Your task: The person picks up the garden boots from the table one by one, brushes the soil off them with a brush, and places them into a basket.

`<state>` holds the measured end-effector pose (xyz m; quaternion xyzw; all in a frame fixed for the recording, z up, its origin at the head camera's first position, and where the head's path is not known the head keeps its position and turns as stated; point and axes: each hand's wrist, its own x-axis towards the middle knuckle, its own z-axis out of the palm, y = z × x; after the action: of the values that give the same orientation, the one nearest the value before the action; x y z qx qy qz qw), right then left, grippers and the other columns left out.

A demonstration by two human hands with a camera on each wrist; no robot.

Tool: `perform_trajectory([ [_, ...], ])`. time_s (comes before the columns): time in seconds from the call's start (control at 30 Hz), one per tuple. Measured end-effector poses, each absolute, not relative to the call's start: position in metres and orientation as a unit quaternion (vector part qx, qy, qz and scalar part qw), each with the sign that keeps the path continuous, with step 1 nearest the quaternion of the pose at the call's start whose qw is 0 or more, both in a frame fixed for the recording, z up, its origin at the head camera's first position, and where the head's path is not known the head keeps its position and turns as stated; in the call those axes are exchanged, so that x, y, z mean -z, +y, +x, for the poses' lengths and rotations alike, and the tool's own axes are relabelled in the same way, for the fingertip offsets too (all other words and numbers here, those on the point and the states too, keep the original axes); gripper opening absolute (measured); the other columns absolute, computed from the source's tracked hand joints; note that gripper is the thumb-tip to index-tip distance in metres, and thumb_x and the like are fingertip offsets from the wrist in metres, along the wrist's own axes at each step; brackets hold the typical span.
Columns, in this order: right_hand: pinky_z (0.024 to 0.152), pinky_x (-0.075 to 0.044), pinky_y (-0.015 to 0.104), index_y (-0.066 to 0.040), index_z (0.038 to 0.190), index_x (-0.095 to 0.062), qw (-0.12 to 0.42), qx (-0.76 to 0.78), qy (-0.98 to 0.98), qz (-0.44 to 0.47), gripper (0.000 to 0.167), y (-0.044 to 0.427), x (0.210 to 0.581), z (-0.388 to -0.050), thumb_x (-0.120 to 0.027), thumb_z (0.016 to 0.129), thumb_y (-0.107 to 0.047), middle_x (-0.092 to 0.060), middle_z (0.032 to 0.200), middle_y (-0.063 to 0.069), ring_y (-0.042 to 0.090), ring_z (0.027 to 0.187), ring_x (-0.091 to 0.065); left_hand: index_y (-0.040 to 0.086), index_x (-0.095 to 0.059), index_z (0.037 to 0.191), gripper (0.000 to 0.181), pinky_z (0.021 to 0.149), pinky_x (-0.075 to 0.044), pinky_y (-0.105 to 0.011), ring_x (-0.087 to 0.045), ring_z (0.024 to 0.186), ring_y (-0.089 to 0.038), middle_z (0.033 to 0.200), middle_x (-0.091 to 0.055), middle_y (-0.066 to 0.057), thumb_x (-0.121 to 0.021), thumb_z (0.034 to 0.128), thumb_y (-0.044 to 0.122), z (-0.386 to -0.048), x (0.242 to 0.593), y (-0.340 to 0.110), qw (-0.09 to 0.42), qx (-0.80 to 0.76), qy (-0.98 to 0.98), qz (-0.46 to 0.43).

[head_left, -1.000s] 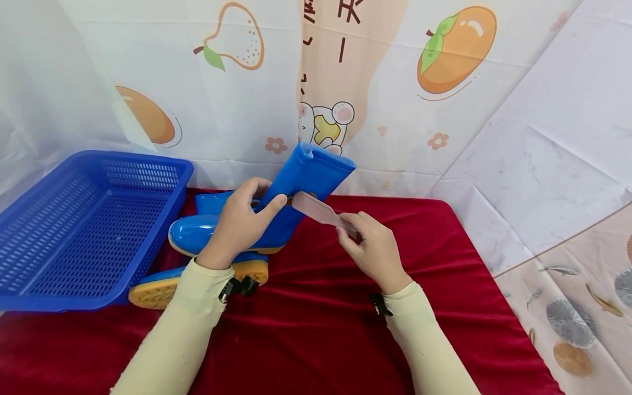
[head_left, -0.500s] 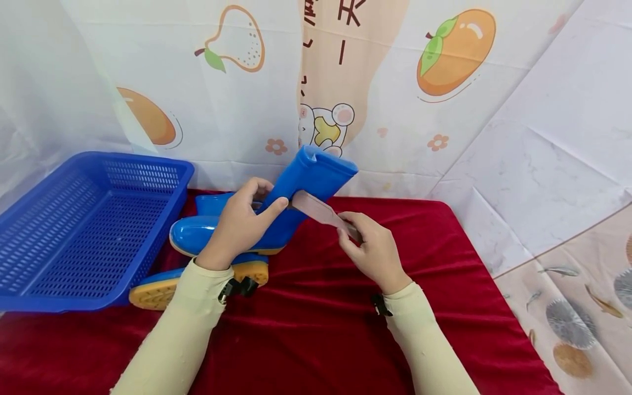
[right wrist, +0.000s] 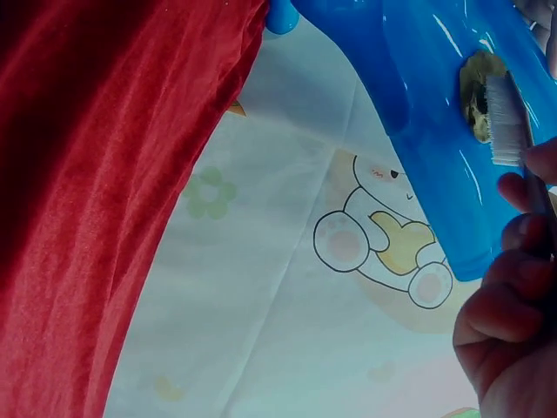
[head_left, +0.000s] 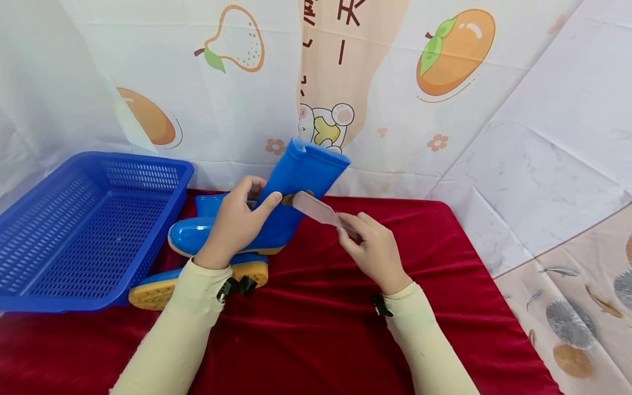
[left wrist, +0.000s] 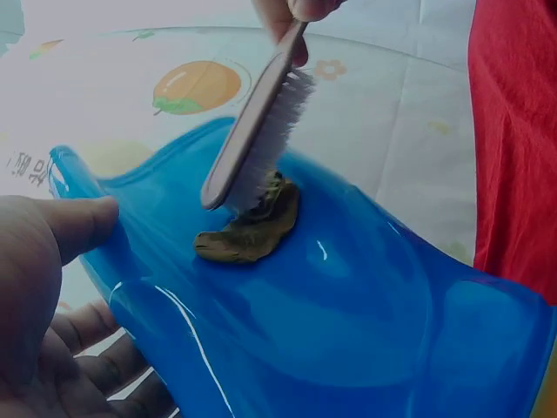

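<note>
The head view is bright, the wrist views dimmer, white glare streaking the boot [left wrist: 339, 305].

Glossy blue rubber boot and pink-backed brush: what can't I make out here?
Head: white bristles, hidden behind the flat pink back.
Head: brush's handle end, hidden in the right hand.
Head: middle of the side-lying blue boot, covered by the cream left sleeve.
Left wrist: part of the brown patch, behind bristles; held boot's toe, cut off by the frame.
</note>
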<state>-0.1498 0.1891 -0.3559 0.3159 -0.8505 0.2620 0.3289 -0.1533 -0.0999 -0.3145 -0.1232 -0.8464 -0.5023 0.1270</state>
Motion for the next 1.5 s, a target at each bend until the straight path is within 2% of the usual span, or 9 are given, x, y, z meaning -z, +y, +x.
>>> perform_trajectory([
  [0.63,0.049,-0.039,0.027,-0.009,0.103,-0.079,0.327,-0.268,-0.861,0.283,0.019,0.191,0.354,-0.148,-0.070,0.088,-0.015,-0.057,0.070,0.000,0.006,0.059,-0.040,0.007,-0.055,0.131,0.051,0.099,-0.053,-0.055,-0.060,0.116,-0.029,0.125,-0.064,-0.013,-0.062,0.1021,0.049,-0.154,0.316,-0.103,0.124,0.495,-0.851,-0.121],
  [0.87,0.049,-0.036,0.023,-0.009,0.112,-0.077,0.353,-0.270,-0.832,0.332,0.025,0.187,0.353,-0.148,-0.071,0.088,-0.008,-0.051,0.070,-0.002,0.005,0.060,-0.040,0.009,-0.055,0.131,0.048,0.102,-0.051,-0.054,-0.061,0.118,-0.028,0.127,-0.065,-0.011,-0.063,0.1020,0.046,-0.151,0.313,-0.096,0.105,0.477,-0.861,-0.144],
  [1.07,0.048,-0.035,0.023,-0.008,0.118,-0.077,0.355,-0.260,-0.835,0.330,0.030,0.187,0.352,-0.147,-0.073,0.088,-0.008,-0.049,0.069,-0.002,0.006,0.060,-0.038,0.009,-0.055,0.131,0.045,0.102,-0.051,-0.054,-0.061,0.117,-0.028,0.126,-0.066,-0.011,-0.063,0.1024,0.043,-0.150,0.311,-0.093,0.102,0.474,-0.862,-0.148],
  [1.5,0.048,-0.038,0.027,-0.008,0.105,-0.081,0.327,-0.262,-0.862,0.285,0.021,0.194,0.351,-0.148,-0.072,0.087,-0.014,-0.053,0.066,-0.002,0.006,0.057,-0.039,0.007,-0.055,0.132,0.050,0.100,-0.052,-0.056,-0.061,0.117,-0.030,0.126,-0.064,-0.013,-0.061,0.1030,0.047,-0.155,0.314,-0.104,0.117,0.495,-0.851,-0.130],
])
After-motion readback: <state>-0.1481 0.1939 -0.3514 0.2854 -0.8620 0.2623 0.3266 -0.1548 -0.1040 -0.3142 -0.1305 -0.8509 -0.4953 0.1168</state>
